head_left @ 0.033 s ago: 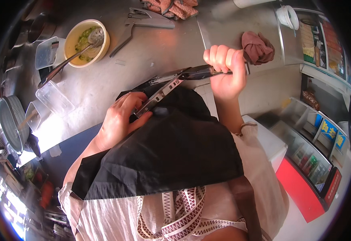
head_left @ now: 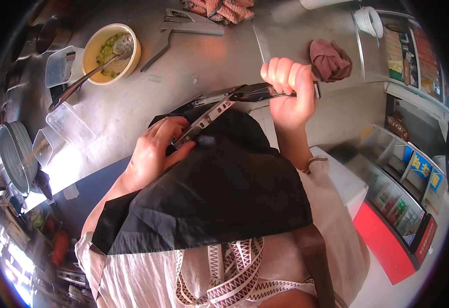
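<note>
A hinged metal tool [head_left: 211, 117], with a slotted silver bar and a dark handle, lies spread in a narrow V before my chest. Its kind is not certain. My right hand [head_left: 292, 90] is a fist around the handle's right end. The fingers and thumb of my left hand [head_left: 155, 148] close on the lower end of the slotted bar, partly hiding it. Black apron cloth [head_left: 219, 190] hangs beneath both. Farther off on the steel counter [head_left: 214, 59] rests a grey hand tool [head_left: 193, 27] with long splayed levers.
A yellow bowl [head_left: 86, 66] at the left holds green food bits and a perforated ladle [head_left: 124, 46]. Clear plastic containers [head_left: 70, 126] stand nearer. A mauve cloth [head_left: 330, 60] and an orange towel [head_left: 227, 10] lie on the counter. To the right is a red-sided drinks cooler [head_left: 381, 244].
</note>
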Motion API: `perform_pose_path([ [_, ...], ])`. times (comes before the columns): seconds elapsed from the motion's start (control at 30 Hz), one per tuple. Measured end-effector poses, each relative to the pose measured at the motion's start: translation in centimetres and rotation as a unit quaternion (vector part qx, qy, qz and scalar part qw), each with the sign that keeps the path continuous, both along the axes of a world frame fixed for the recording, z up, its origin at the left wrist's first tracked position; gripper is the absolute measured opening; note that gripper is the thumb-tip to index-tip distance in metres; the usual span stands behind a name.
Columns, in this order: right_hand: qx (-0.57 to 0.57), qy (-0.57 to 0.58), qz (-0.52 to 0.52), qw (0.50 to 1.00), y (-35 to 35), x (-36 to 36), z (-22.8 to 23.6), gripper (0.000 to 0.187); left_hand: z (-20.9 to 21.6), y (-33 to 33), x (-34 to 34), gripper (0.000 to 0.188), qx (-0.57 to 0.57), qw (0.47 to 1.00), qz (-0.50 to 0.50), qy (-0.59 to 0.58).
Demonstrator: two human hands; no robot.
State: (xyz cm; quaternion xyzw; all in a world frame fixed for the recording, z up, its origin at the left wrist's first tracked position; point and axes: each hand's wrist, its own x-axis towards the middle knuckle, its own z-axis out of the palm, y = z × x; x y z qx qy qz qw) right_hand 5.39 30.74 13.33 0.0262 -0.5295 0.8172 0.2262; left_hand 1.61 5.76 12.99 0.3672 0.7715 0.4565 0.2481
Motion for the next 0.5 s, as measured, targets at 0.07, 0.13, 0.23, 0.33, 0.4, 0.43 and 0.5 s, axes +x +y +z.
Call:
perform_pose_path([
  [0.07, 0.042, 0.006, -0.013, 0.999, -0.7, 0.1, 0.7, 0.036, 0.1, -0.3, 0.2, 0.026, -0.018, 1.0, 0.001, 0.015],
  [0.13, 0.053, 0.012, -0.007, 0.999, -0.7, 0.1, 1.5, 0.035, 0.0, -0.4, 0.3, 0.027, -0.018, 0.999, 0.0, 0.044],
  [0.23, 0.057, 0.01, -0.013, 0.998, -0.6, -0.1, 2.4, 0.035, -0.2, -0.4, 0.3, 0.028, 0.003, 0.996, 0.001, 0.084],
  [0.33, 0.036, 0.003, -0.019, 0.999, -0.2, -0.8, 3.0, 0.035, -0.4, -0.2, 0.4, 0.027, 0.004, 0.998, 0.046, 0.047],
  [0.4, 0.01, -0.002, -0.026, 1.0, 0.1, -1.3, 3.3, 0.035, -0.4, 0.0, 0.9, 0.025, -0.014, 0.994, 0.106, -0.029],
  [0.43, 0.012, -0.027, -0.041, 0.999, 0.0, -1.5, 3.7, 0.037, -0.4, 0.1, 0.7, 0.024, -0.038, 0.99, 0.114, -0.07],
  [0.5, -0.01, -0.026, -0.04, 0.999, 0.6, -1.8, 3.7, 0.038, -0.2, 0.2, 0.5, 0.021, -0.086, 0.976, 0.133, -0.152],
])
